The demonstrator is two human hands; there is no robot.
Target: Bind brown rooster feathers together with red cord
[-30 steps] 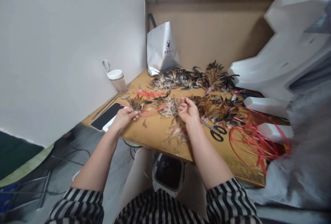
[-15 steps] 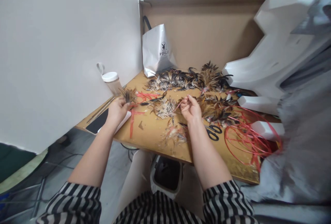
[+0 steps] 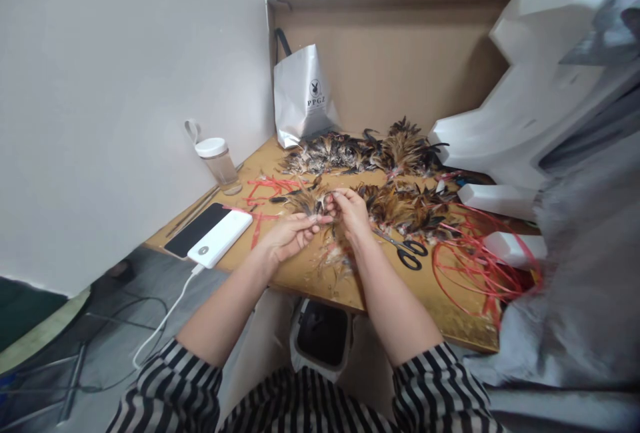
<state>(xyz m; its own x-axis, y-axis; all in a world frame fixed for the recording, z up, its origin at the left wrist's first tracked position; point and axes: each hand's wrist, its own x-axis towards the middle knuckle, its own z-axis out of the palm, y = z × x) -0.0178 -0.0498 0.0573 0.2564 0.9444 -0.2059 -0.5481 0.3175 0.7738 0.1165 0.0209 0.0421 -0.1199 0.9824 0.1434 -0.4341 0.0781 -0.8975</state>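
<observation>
Close together over the middle of the wooden table, my left hand (image 3: 293,234) and my right hand (image 3: 350,211) meet at the fingertips. A small brown feather bunch (image 3: 309,201) stands up from the pinched fingers of my left hand, in front of other feathers. My right hand is pinched at the base of this bunch; whatever it grips is too small to name. Brown and black feather bunches (image 3: 405,209) lie just right of my hands, with a further row (image 3: 345,153) behind. Black-handled scissors (image 3: 407,253) rest to the right of my right wrist.
Red plastic strips (image 3: 470,266) tangle at the table's right. At the left are a white power bank (image 3: 220,239) with a cable, a dark phone (image 3: 193,236) and a lidded cup (image 3: 220,165). A silver bag (image 3: 303,103) stands behind; a bin (image 3: 323,333) is below.
My left hand has moved right with the feather bunch, from beside the cup to my right hand. My right hand has shifted slightly left. The power bank and the cup are now uncovered.
</observation>
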